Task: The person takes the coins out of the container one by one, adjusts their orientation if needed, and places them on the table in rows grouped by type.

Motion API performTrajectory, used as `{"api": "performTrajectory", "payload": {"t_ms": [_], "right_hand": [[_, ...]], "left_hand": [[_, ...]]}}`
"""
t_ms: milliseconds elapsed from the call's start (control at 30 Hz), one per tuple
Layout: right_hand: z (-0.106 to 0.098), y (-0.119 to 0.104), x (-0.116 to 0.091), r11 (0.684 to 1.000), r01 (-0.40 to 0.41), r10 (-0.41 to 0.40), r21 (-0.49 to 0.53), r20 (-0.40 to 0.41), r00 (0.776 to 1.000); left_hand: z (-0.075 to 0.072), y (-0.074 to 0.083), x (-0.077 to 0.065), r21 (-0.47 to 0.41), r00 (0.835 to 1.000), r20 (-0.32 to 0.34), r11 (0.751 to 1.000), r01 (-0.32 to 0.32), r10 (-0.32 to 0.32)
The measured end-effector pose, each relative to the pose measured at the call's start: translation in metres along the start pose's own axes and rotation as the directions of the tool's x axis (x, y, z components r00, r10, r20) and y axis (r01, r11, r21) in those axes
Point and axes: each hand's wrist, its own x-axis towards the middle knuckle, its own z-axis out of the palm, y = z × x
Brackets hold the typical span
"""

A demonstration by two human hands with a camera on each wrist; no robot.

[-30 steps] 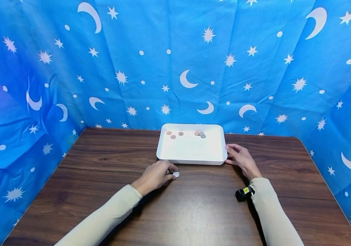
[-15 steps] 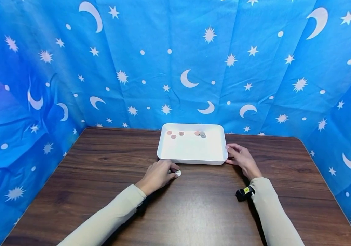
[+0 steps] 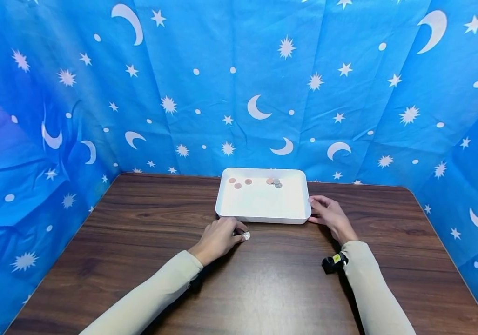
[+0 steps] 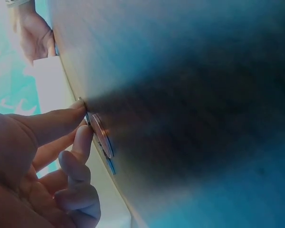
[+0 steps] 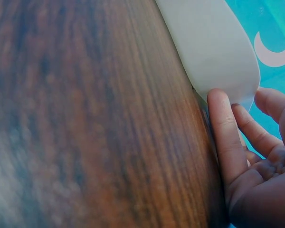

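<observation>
One silver coin (image 3: 246, 236), between left fingers (image 4: 58, 122)

Shows a dark wood-grain counter (image 3: 138, 228) with a rounded far right corner. Closes in the far, left and right edges with a creased blue fabric backdrop (image 3: 209, 42) printed with white crescents (image 3: 440, 30), stars (image 3: 158, 18), starbursts (image 3: 286, 48) and dots (image 3: 232, 70). Spreads a pale glare (image 3: 259, 288) toward the near edge.

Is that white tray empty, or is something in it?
Not empty: copper coins and silvery coins lie toward the far side of the white tray.
</observation>
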Motion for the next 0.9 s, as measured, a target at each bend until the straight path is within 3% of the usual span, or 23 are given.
{"api": "performTrajectory", "payload": {"t_ms": [233,367,567,767,900], "right_hand": [[0.001,0.001,0.000,1.000,-0.012,0.012,-0.019,0.001,1.000],[0.001,0.001,0.001,1.000,-0.014,0.014,-0.025,-0.005,1.000],[-0.001,0.000,-0.001,1.000,-0.005,0.005,-0.020,0.008,1.000],[-0.002,0.000,-0.001,1.000,0.002,-0.002,-0.009,0.002,1.000],[0.000,0.000,-0.001,1.000,0.006,-0.006,-0.004,0.006,1.000]], "left_hand": [[-0.010,0.005,-0.001,-0.040,1.000,-0.001,0.999,-0.009,0.009],[-0.025,0.009,0.004,-0.067,0.999,-0.040,0.997,-0.027,0.025],[-0.040,0.011,0.015,-0.030,0.994,-0.102,0.999,-0.027,0.024],[-0.041,0.008,0.033,0.022,0.985,-0.160,0.998,-0.057,0.060],[-0.037,0.001,0.047,0.054,0.989,-0.144,0.998,-0.024,0.031]]}}
